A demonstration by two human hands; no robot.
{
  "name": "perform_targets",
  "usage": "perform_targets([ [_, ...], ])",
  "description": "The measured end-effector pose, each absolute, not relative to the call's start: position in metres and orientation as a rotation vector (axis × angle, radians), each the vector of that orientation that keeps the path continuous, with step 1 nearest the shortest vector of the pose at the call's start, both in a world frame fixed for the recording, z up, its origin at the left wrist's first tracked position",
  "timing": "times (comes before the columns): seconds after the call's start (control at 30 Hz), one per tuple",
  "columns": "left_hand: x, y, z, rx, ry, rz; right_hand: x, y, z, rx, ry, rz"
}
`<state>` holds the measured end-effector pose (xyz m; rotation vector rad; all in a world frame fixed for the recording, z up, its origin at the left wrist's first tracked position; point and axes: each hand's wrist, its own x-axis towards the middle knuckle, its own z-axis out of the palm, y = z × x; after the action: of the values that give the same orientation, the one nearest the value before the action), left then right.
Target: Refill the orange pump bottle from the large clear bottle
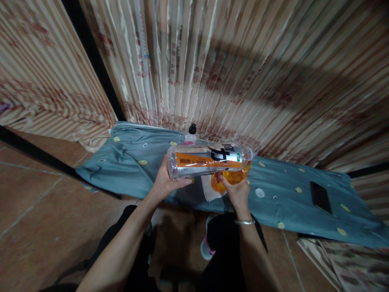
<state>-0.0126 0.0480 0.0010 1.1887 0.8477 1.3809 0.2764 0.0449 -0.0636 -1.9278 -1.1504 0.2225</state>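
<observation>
My left hand is wrapped round the base end of a clear plastic bottle with an orange and white label. That bottle lies nearly level in the air, its neck pointing right. Just below its neck end, my right hand grips a second bottle of orange-yellow liquid, which is tilted and partly hidden behind the first. Whether the two bottle mouths touch, I cannot tell. A white paper or cloth piece lies beneath the orange bottle. Behind the clear bottle stands a small bottle with a black cap.
A blue patterned cloth covers the low, narrow table before me. On its right part lie a black phone and a flat round white spot or disc. Striped curtains hang behind, and dark poles stand at the left.
</observation>
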Motion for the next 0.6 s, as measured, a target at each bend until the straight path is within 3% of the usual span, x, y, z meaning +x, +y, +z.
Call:
perform_targets([
  [0.6, -0.0119, 0.0512, -0.0046, 1.229, 0.818, 1.438, 0.2816, 0.0404, -0.0615, -1.859, -1.18, 0.28],
])
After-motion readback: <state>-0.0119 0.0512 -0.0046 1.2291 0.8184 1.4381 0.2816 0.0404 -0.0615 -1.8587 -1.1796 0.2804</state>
